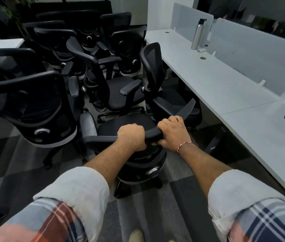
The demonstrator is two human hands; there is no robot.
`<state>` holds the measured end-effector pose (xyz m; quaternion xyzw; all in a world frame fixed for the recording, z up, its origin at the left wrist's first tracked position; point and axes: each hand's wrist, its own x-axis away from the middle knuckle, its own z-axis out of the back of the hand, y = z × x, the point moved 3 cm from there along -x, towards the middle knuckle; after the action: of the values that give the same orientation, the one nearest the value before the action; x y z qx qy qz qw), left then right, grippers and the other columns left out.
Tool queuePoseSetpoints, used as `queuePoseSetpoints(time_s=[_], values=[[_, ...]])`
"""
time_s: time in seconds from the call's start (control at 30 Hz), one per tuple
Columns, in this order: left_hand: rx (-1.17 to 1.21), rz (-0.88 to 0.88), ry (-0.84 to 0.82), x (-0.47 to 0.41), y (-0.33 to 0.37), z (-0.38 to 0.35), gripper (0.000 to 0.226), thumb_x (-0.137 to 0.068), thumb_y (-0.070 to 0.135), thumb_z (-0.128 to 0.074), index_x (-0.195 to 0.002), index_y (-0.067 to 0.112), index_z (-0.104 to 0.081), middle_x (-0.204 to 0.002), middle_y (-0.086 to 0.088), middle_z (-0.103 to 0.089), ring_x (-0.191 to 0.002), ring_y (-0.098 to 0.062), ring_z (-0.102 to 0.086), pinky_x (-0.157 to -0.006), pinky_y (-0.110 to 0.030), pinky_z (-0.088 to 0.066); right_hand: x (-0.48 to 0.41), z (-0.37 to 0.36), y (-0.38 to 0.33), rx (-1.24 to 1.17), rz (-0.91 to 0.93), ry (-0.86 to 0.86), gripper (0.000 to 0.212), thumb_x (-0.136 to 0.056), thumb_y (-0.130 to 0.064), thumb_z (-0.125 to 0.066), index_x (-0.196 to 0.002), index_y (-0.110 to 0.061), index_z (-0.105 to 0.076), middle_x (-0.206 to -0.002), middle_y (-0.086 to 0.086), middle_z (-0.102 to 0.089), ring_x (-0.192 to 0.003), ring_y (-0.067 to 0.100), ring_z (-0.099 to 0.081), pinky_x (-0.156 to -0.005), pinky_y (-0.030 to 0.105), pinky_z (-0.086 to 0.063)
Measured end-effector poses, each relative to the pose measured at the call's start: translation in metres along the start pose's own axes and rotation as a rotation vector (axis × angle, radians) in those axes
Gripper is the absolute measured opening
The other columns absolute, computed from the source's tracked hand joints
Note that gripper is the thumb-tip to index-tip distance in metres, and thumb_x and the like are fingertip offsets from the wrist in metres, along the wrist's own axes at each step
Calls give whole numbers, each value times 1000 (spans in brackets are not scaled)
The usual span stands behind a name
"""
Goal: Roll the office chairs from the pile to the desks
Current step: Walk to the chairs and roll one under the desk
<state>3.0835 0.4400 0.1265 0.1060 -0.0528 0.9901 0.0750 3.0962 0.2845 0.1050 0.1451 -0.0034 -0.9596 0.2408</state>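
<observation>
A black mesh office chair (126, 126) stands right in front of me on the carpet, its back toward me. My left hand (132, 137) grips the top rail of its backrest. My right hand (173, 131) grips the same rail just to the right, a thread band on the wrist. Beyond it, several more black chairs (85, 55) are crowded together in a pile at the centre and left. A long white desk (225, 88) runs along the right side.
A large chair (33, 109) stands close on the left, another (157, 79) is wedged between my chair and the desk. A steel bottle (197, 34) stands on the desk by frosted dividers (253, 49). A second white desk (0, 44) lies far left. Grey carpet (147, 212) spreads underfoot.
</observation>
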Motion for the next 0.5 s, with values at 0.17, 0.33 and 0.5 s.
queuePoseSetpoints(time_s=[0.17,0.33,0.5], values=[[17,-12,195,36,-18,-17,33,-77,55,-64,-84,25,-53,-69,8,-49,-65,-17,-52,-61,-31,-41,18,9,-25,14,34,24,51,-65,-66,-71,-83,-21,-55,-80,-4,-57,-79,21,-48,-81,39,-39],[-10,-90,273,66,-18,-28,38,-74,62,-62,-82,28,-47,-66,10,-45,-64,-18,-52,-62,-31,-41,48,23,-43,42,46,26,55,-64,-69,-72,-80,-20,-54,-78,-3,-58,-78,22,-48,-76,39,-37],[-26,-167,264,98,-10,-36,39,-73,65,-61,-80,31,-45,-65,10,-46,-63,-17,-50,-62,-32,-45,93,34,-58,52,46,78,55,-63,-70,-70,-76,-20,-52,-73,-1,-57,-72,23,-47,-70,37,-32]])
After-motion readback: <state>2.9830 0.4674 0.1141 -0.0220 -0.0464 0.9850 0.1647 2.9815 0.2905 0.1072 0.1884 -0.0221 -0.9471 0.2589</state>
